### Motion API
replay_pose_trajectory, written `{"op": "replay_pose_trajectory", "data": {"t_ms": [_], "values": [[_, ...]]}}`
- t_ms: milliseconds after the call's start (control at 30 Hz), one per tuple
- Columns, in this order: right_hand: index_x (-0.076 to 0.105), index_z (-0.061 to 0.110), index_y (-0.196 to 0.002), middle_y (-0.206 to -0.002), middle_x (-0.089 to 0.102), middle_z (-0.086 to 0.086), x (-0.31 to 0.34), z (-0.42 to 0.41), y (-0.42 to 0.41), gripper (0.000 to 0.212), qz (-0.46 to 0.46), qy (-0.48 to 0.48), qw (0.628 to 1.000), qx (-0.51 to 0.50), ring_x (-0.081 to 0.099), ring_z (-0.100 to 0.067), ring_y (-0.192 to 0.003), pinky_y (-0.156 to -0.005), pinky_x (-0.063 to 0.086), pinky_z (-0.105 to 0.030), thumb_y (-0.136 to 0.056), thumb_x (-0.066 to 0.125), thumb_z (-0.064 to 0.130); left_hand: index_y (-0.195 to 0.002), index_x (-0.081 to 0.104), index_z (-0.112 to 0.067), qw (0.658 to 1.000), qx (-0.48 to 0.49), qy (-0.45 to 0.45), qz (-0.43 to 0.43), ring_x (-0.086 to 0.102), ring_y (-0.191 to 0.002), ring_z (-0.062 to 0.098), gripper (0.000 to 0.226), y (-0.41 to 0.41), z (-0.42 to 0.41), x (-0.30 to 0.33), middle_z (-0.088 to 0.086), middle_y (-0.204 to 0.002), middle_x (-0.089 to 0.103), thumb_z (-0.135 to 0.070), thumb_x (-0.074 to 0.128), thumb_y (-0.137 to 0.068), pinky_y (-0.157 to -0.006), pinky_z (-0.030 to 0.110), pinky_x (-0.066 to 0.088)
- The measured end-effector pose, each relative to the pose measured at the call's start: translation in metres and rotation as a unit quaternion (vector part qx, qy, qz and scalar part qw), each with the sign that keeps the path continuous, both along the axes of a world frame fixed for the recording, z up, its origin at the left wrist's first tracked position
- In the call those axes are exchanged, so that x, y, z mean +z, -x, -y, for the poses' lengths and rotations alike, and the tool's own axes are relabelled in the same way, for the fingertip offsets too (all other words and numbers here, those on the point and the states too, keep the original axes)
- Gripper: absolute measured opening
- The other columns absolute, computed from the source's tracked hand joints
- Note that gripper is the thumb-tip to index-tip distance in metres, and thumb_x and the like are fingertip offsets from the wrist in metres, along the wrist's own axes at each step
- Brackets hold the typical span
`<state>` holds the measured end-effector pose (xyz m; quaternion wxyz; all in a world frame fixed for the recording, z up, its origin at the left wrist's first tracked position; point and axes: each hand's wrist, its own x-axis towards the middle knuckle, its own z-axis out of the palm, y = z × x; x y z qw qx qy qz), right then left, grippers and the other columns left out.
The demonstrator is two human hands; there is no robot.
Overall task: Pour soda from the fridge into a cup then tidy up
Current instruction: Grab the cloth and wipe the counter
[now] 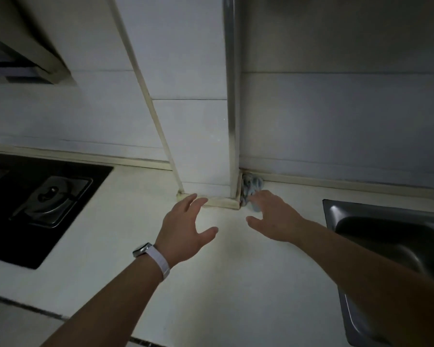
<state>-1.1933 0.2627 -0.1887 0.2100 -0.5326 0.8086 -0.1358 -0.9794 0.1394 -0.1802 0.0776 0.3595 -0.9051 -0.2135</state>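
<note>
Both hands outstretched, fingers spread: left [184, 227], right [273, 216] touching cloth [252, 187].

A pale kitchen countertop [140, 246] stretches before you, a black gas hob [35, 204] set into its left side and a steel sink [386, 246] into its right; a crumpled bluish cloth [251, 187] lies in the back corner.

Right hand [273, 216] fingertips hide part of the crumpled cloth [252, 186] (touching or not: can't tell). Sink [361, 216] cut off at right edge, stove [48, 196] at left.
</note>
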Motion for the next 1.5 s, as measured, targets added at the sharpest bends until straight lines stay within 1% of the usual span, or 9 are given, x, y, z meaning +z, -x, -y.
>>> {"op": "replay_pose_trajectory", "data": {"t_ms": [167,467,633,733,867,1100,1233,1333,1500], "values": [[0.034,0.020,-0.144,-0.144,0.036,-0.004,-0.028,0.028,0.024,0.061,0.000,-0.039,0.998,-0.058,0.040,-0.024,-0.127,-0.105,0.036,-0.041,-0.092,0.051,0.048,-0.145,0.042,-0.027,0.998,-0.060,-0.007,0.021,0.032,-0.142,0.022,0.089,0.033,0.043,-0.025,0.002,-0.156,0.033,-0.072,0.044,-0.068,-0.113,0.039,0.030],[0.032,0.019,-0.144,-0.137,0.043,-0.009,-0.096,0.075,0.064,0.060,-0.009,-0.090,0.989,-0.115,0.047,-0.029,-0.118,-0.093,0.044,-0.041,-0.090,0.055,0.035,-0.146,0.039,-0.028,0.992,-0.102,-0.068,0.035,0.028,-0.144,0.019,0.075,0.057,0.079,-0.082,-0.001,-0.158,0.029,-0.056,0.064,-0.082,-0.116,0.040,0.029],[0.036,0.019,-0.137,-0.126,0.049,-0.009,-0.132,0.098,0.080,0.052,-0.023,-0.081,0.989,-0.123,0.051,-0.026,-0.106,-0.086,0.049,-0.040,-0.090,0.054,0.030,-0.147,0.038,-0.028,0.992,-0.085,-0.087,0.042,0.026,-0.144,0.019,0.073,0.063,0.080,-0.100,-0.003,-0.158,0.027,-0.052,0.066,-0.084,-0.117,0.041,0.027],[0.029,0.019,-0.145,-0.135,0.045,-0.011,-0.147,0.111,0.085,0.061,-0.037,-0.061,0.989,-0.130,0.050,-0.029,-0.114,-0.091,0.049,-0.043,-0.091,0.054,0.029,-0.146,0.038,-0.028,0.992,-0.077,-0.091,0.044,0.027,-0.143,0.020,0.073,0.065,0.080,-0.108,-0.002,-0.158,0.028,-0.055,0.065,-0.083,-0.116,0.041,0.028],[0.033,0.018,-0.145,-0.138,0.043,-0.009,-0.160,0.120,0.089,0.056,-0.058,-0.051,0.983,-0.166,0.050,-0.028,-0.117,-0.091,0.049,-0.042,-0.093,0.053,0.025,-0.146,0.038,-0.030,0.992,-0.063,-0.096,0.049,0.028,-0.143,0.019,0.073,0.068,0.078,-0.113,-0.003,-0.158,0.028,-0.053,0.066,-0.083,-0.116,0.043,0.029],[0.044,0.017,-0.138,-0.139,0.043,-0.008,-0.150,0.118,0.091,0.042,-0.023,-0.052,0.982,-0.183,0.054,-0.027,-0.113,-0.087,0.047,-0.036,-0.096,0.048,0.017,-0.146,0.038,-0.031,0.992,-0.060,-0.099,0.053,0.028,-0.143,0.019,0.072,0.071,0.076,-0.110,-0.004,-0.158,0.028,-0.054,0.065,-0.084,-0.115,0.044,0.030],[0.045,0.010,-0.137,-0.139,0.043,-0.007,-0.132,0.105,0.086,0.038,-0.046,-0.030,0.986,-0.156,0.051,-0.022,-0.113,-0.087,0.044,-0.030,-0.099,0.044,0.014,-0.146,0.038,-0.031,0.991,-0.066,-0.108,0.049,0.028,-0.143,0.018,0.071,0.071,0.073,-0.105,-0.006,-0.158,0.027,-0.053,0.065,-0.084,-0.115,0.044,0.031],[0.054,0.014,-0.116,-0.116,0.051,-0.007,-0.114,0.097,0.082,0.021,-0.018,0.046,0.979,-0.196,0.050,-0.017,-0.083,-0.064,0.039,-0.024,-0.098,0.043,0.016,-0.146,0.038,-0.030,0.990,-0.075,-0.112,0.044,0.026,-0.144,0.016,0.070,0.072,0.068,-0.098,-0.007,-0.158,0.026,-0.052,0.065,-0.085,-0.116,0.039,0.029],[0.049,0.022,-0.093,-0.094,0.047,0.001,-0.066,0.085,0.069,0.008,-0.005,0.142,0.968,-0.207,0.049,-0.013,-0.073,-0.063,0.036,-0.023,-0.097,0.043,0.019,-0.145,0.040,-0.029,0.988,-0.106,-0.113,0.015,0.028,-0.142,0.016,0.065,0.075,0.062,-0.080,-0.006,-0.156,0.031,-0.048,0.065,-0.087,-0.111,0.027,0.024]]}}
